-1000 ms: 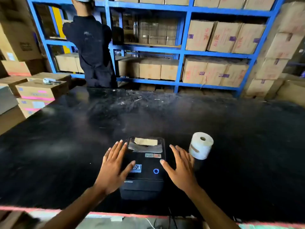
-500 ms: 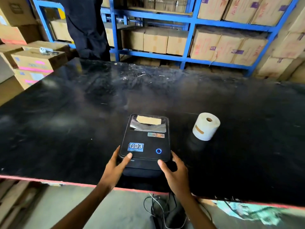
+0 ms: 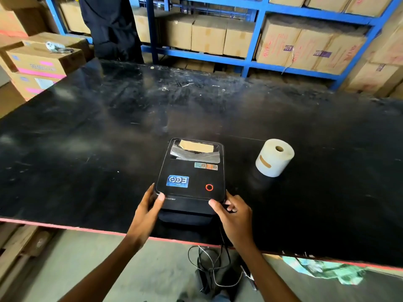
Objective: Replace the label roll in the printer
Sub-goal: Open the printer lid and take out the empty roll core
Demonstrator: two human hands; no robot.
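Note:
A black label printer [image 3: 192, 171] sits near the front edge of the black table [image 3: 87, 149], its ring light glowing red. A brown cardboard core shows through the window at the lid's far end. My left hand [image 3: 148, 211] grips the lid's front left corner and my right hand [image 3: 234, 214] grips its front right corner, thumbs on top. The lid looks slightly raised at the front. A white label roll [image 3: 274, 158] stands on the table to the printer's right, apart from both hands.
A person in dark clothes [image 3: 111, 25] stands beyond the table's far left side. Blue shelving [image 3: 255, 57] full of cardboard boxes runs behind. More boxes [image 3: 39, 62] are stacked at the left. Cables [image 3: 213, 264] hang below the table's front edge.
My hands went from hovering spread over the printer to gripping the lid's front corners. The printer's ring light turned from blue to red. The camera tilted further down.

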